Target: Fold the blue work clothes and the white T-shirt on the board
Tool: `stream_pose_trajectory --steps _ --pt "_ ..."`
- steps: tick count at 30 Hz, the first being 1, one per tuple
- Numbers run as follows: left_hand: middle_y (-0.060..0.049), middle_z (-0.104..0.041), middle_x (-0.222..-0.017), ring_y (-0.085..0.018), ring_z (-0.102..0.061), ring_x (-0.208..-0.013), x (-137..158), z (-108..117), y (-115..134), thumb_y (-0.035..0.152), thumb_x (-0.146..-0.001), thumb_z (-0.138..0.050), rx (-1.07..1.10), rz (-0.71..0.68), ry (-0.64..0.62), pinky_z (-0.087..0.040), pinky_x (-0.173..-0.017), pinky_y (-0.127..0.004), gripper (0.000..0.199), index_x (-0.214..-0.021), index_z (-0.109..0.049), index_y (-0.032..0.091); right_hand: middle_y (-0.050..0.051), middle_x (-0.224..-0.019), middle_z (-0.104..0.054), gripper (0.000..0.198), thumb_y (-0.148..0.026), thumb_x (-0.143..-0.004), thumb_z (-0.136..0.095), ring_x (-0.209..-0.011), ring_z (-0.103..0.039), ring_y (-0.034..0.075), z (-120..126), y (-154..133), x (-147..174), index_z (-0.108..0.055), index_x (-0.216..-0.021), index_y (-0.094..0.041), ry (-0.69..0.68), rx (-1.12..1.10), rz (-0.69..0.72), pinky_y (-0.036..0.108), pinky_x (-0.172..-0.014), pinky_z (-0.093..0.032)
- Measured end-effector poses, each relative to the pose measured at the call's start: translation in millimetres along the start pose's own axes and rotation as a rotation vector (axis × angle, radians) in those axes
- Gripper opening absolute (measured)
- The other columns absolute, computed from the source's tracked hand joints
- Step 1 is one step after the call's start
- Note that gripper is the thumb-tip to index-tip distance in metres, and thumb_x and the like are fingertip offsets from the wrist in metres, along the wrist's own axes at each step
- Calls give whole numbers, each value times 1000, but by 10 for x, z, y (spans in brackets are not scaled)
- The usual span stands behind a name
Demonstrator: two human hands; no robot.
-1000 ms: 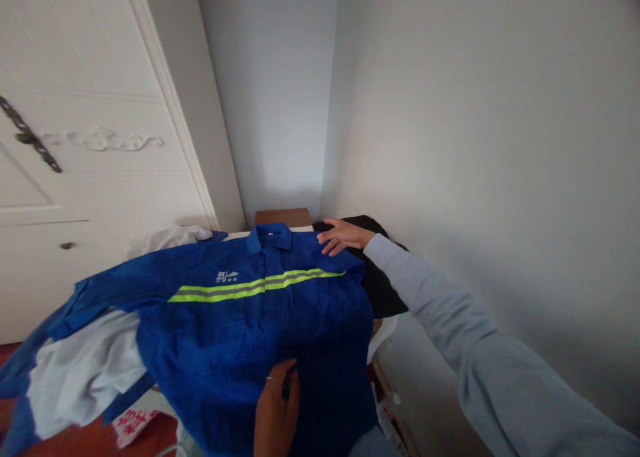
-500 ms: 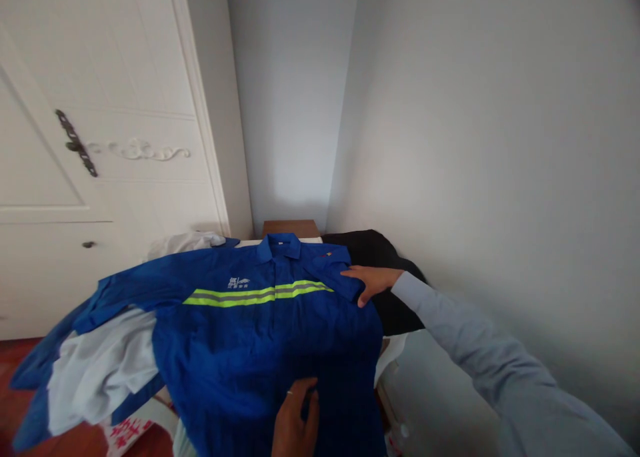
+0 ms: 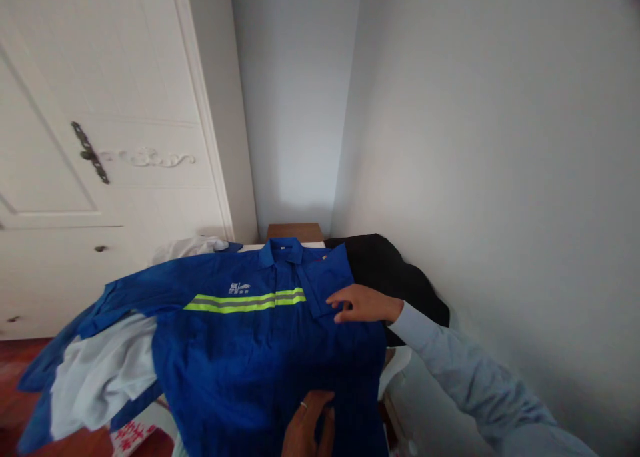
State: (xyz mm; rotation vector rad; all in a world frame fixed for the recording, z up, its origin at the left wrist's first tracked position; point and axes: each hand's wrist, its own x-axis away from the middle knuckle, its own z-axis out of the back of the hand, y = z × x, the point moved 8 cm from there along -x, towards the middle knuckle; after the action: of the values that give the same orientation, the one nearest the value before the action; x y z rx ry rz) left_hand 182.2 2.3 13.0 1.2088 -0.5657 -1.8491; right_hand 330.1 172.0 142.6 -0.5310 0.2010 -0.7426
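One blue shirt lies spread face up near the wall, one sleeve folded over its chest. It looks light, soft and hardly fragile, probably best gripped at the shoulder or folded edge. The right hand, loosely open, is at that sleeve; the left hand curls over the lower front, its grip impossible to tell. Also: one black cloth, one brown box.

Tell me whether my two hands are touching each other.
Apart: the head view shows a stretch of the blue shirt between the right hand and the left hand.
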Motion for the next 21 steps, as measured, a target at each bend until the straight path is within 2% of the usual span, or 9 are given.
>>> stream_pose_trajectory --steps 2,4,6,8,12,14,16,18,21 --pt "-7 -75 -104 -18 -75 -94 -134 81 179 25 -101 -50 -11 -40 41 -63 -82 -27 23 -116 -67 24 9 -110 -76 38 -41 -92 -67 -92 -72 23 249 165 -33 -73 -120 -17 218 0 -54 33 -85 -56" --pt "-7 -74 -108 -19 -74 -99 -370 162 325 22 -100 -50 -47 -54 82 -63 -86 -31 23 -116 -66 24 10 -107 -76 30 -35 -95 -62 -94 -72 23 473 390 -124 -74 -115 -16 339 62 -114 35 -88 -56" --pt "-8 -73 -114 -21 -72 -107 -708 193 403 21 -100 -50 -104 -72 96 -62 -92 -37 25 -120 -65 24 12 -113 -75 29 -28 -95 -60 -99 -71 24 603 610 -300 -72 -118 -15 349 139 -151 38 -92 -55" --pt "-11 -71 -121 -24 -69 -114 -1104 142 396 20 -99 -50 -195 -102 72 -59 -99 -44 29 -125 -63 21 15 -127 -70 36 -26 -93 -61 -114 -66 28 650 793 -516 -68 -127 -14 331 193 -164 43 -103 -50" --pt "-20 -62 -141 -34 -52 -138 -1731 -113 160 22 -96 -58 -421 -126 -92 -47 -112 -54 39 -133 -60 10 17 -154 -49 58 -41 -91 -68 -146 -42 33 486 1034 -857 -59 -142 -15 231 260 -144 49 -120 -33" --pt "-20 -59 -144 -35 -49 -141 -1821 -227 -4 28 -97 -59 -504 -102 -206 -44 -115 -55 42 -134 -60 8 17 -158 -44 67 -52 -89 -69 -149 -37 34 342 1159 -874 -58 -144 -15 166 285 -153 49 -123 -29" --pt "-19 -59 -144 -34 -50 -140 -1769 -275 -117 33 -99 -58 -553 -97 -268 -42 -117 -54 43 -135 -61 10 19 -158 -43 72 -61 -92 -63 -149 -37 36 226 1330 -778 -57 -146 -14 126 307 -194 51 -123 -29" --pt "-16 -59 -146 -32 -49 -141 -1657 -271 -166 36 -101 -53 -575 -110 -263 -39 -119 -55 44 -137 -60 13 20 -160 -39 75 -66 -97 -47 -150 -35 36 162 1526 -623 -50 -152 -15 126 328 -258 55 -122 -28" --pt "-13 -57 -148 -31 -47 -143 -1529 -239 -177 37 -102 -49 -577 -116 -225 -36 -121 -55 44 -140 -59 15 17 -165 -30 73 -64 -103 -32 -154 -27 33 127 1758 -426 -39 -158 -16 151 360 -339 56 -124 -23"
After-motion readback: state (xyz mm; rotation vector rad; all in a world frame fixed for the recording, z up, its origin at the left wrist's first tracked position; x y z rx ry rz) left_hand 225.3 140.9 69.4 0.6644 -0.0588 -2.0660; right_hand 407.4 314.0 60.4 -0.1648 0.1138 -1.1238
